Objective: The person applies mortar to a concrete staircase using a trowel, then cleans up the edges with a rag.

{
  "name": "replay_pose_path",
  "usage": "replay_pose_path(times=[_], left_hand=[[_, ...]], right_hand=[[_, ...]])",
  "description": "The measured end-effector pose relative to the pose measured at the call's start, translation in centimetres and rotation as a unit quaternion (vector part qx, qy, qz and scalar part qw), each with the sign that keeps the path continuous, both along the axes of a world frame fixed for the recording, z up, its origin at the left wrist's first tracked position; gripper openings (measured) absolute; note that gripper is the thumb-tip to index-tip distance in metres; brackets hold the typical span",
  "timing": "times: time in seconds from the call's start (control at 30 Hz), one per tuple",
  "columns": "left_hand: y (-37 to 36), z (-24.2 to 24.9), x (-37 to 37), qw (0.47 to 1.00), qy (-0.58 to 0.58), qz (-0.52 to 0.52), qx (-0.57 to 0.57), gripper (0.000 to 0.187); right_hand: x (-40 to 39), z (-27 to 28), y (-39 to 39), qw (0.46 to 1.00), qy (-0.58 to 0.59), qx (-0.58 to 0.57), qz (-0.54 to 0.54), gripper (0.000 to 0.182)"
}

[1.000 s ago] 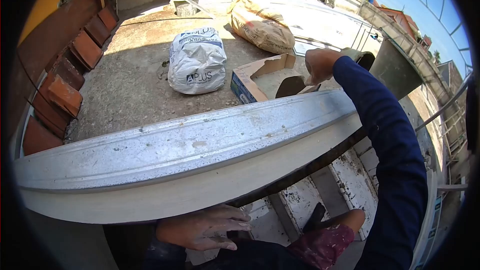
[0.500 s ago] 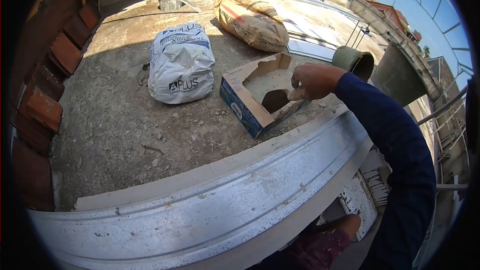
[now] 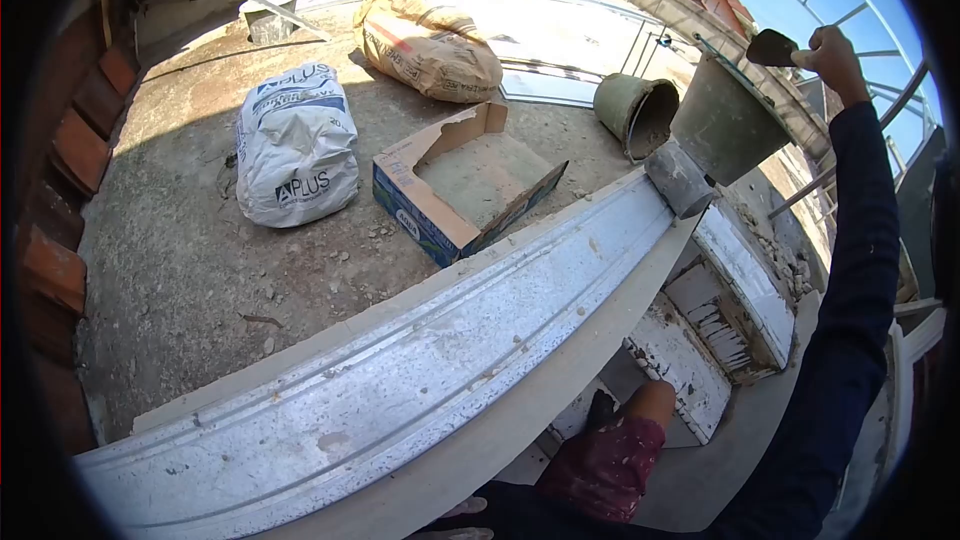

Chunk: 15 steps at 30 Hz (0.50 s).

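Observation:
My right hand (image 3: 834, 62), in a dark blue sleeve, is closed around the handle of a trowel (image 3: 772, 48). It is raised at the upper right, with the dark blade beside the rim of a large grey-green bucket (image 3: 728, 125). A smaller bucket (image 3: 628, 112) lies on its side next to it, and a grey cylindrical container (image 3: 680, 180) leans below. An open cardboard box (image 3: 440, 208) with grey powdery material inside sits on the rough floor. At the bottom edge, pale fingertips of what looks like my left hand (image 3: 462, 522) show only partly.
A white APLUS bag (image 3: 298, 150) and a brown paper sack (image 3: 428, 45) stand behind the box. A long metal channel (image 3: 400, 365) crosses the foreground. Paint-spattered white steps (image 3: 690, 365) are below right, near my knee (image 3: 650, 403). Red tiles (image 3: 75, 155) line the left wall.
My right hand has lifted the trowel out of the cardboard box and carried it up and right to the large bucket. The view has swung right, showing more of the buckets and steps.

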<state>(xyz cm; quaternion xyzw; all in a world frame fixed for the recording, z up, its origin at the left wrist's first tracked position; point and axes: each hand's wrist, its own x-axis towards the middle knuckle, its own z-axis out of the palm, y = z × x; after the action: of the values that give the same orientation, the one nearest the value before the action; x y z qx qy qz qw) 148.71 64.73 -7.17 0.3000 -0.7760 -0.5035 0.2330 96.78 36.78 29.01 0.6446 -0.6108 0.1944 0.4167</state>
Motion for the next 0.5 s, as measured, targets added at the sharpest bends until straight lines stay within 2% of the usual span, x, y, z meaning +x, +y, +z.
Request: replay_pose_path(times=[0.03, 0.1, 0.17, 0.23, 0.33, 0.43, 0.47, 0.5], left_hand=[[0.2, 0.0, 0.0, 1.0, 0.002, 0.003, -0.002, 0.037], [0.3, 0.0, -0.2, 1.0, 0.003, 0.009, -0.005, 0.037], [0.4, -0.1, -0.1, 1.0, 0.004, 0.014, -0.008, 0.038], [0.5, -0.2, 0.1, 1.0, 0.004, 0.02, -0.009, 0.039], [0.7, -0.3, 0.7, 0.999, 0.009, 0.033, -0.015, 0.04], [1.2, -0.5, 1.1, 0.999, 0.015, 0.039, -0.022, 0.041], [1.5, -0.5, 1.2, 0.999, 0.018, 0.04, -0.026, 0.041], [1.7, -0.5, 1.3, 0.999, 0.02, 0.041, -0.028, 0.041]], right_hand=[[-2.1, 0.3, -1.1, 0.999, -0.012, 0.027, -0.024, 0.033], [-4.3, -0.1, -2.5, 0.973, -0.185, 0.115, -0.073, 0.029], [-13.2, -2.4, -7.5, 0.997, -0.045, -0.001, 0.063, 0.026], [-15.5, -4.8, -8.8, 0.99, -0.105, 0.089, 0.043, 0.022], [-18.3, -4.3, -11.9, 0.986, -0.129, 0.107, -0.001, 0.022], [-25.0, -1.4, -16.5, 0.994, -0.004, 0.107, -0.023, 0.023], [-28.7, 0.8, -19.3, 0.989, 0.116, 0.092, -0.028, 0.024], [-31.4, 2.3, -22.0, 0.967, 0.253, 0.031, -0.011, 0.024]])
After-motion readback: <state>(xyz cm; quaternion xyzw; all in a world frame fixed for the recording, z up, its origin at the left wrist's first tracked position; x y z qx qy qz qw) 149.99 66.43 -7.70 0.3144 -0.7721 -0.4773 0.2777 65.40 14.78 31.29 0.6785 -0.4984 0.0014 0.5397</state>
